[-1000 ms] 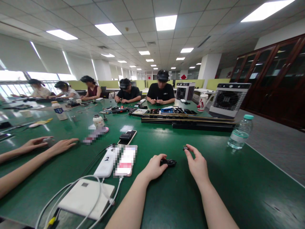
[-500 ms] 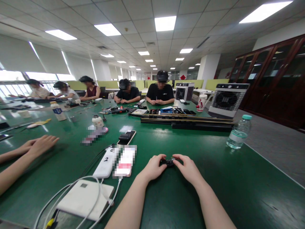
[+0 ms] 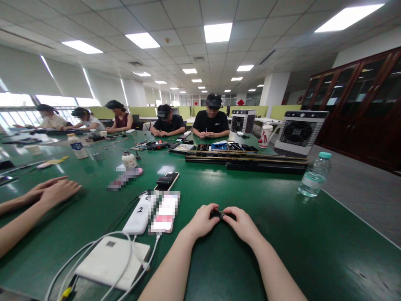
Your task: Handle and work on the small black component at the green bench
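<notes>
Between both hands, just above the green table, is a small dark part with a lighter, shiny bit on it. Its kind is too small to make out. My left hand pinches the part's left side between thumb and fingers. From the other side my right hand holds its right end, thumb and fingertips together. The fingers cover much of the part.
To my left lie a phone, a white power bank and a white box with cables. A co-worker's hands rest farther left. Black strips span the back; a water bottle stands right.
My right hand has moved a little left, closer to my left hand, and less of the dark part shows between them. The co-worker's hands at left have shifted slightly.
</notes>
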The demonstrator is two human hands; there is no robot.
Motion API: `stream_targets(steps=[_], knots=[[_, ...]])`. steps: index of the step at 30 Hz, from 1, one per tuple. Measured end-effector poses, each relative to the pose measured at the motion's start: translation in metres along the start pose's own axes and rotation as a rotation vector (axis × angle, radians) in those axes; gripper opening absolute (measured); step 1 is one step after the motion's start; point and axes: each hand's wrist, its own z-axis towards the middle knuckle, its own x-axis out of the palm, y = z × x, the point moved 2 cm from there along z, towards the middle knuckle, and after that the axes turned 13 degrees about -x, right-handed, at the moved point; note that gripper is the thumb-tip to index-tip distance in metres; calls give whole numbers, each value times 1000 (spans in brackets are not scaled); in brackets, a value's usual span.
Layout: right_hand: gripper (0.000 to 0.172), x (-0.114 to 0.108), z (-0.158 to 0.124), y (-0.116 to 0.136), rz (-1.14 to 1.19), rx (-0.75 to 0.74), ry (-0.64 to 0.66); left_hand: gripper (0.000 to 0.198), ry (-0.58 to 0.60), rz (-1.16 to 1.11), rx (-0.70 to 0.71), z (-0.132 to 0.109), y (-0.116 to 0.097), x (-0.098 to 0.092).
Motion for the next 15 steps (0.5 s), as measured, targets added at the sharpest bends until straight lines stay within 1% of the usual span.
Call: stream_targets(steps=[2,10,15], knots=[[19,1,0,0,-28,-16,44,41,2,3,-4,0,0,0],[20,2,-1,9,-99,-26,61,42,8,-15,-3,2,2,1],[18,2,0,8,-104,-2,98,43,13,-12,-3,4,3,3]])
